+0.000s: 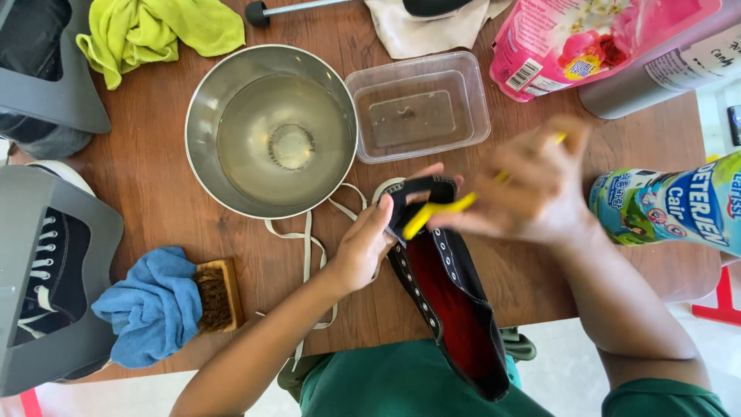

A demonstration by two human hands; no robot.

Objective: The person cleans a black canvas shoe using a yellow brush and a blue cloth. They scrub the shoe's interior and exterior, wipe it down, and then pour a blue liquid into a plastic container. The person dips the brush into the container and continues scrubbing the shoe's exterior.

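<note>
Scrubbing looks to be the step in hand: the left hand [361, 247] grips the black shoe [451, 309] by its toe at the surface's near edge, and the blurred right hand's [532, 189] fingers close on a yellow brush [436, 210]. Next calls for firm bracing. Its red lining shows, laces [309, 247] pulled loose.

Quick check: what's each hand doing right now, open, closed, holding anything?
Left hand: closed on the toe end of the black canvas shoe with red lining.
Right hand: closed around a thin yellow brush handle, blurred.
</note>
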